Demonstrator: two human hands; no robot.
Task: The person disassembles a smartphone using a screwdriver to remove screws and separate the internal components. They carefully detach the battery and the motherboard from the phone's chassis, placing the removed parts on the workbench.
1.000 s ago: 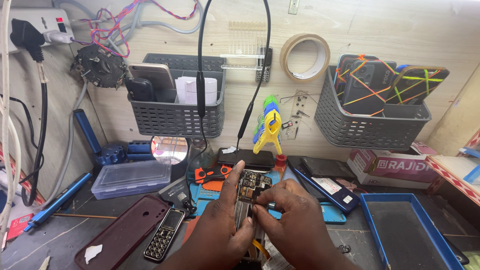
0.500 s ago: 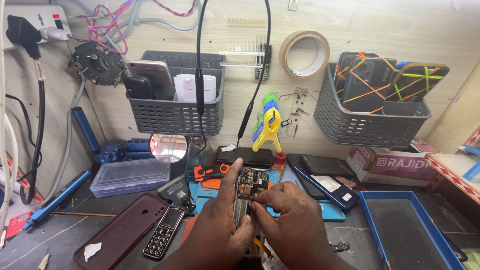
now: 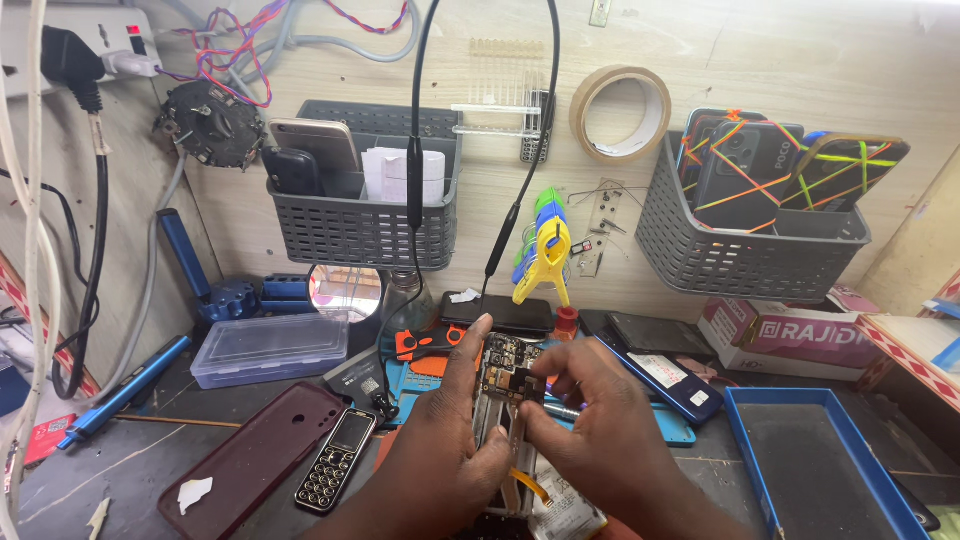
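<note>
Little had moved since a second before: left hand [image 3: 455, 455] still clasped the opened phone [image 3: 503, 385]; right hand [image 3: 590, 430] fingertips pinched a small black part [image 3: 527, 386] above that grip.

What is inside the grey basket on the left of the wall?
The grey basket holds two phones standing upright at its left and folded white paper near the middle. A hanging black cable crosses its front. The basket wall covers whatever sits lower inside.

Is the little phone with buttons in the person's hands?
No, the keypad phone lies on the bench left of the left hand, untouched.
</note>
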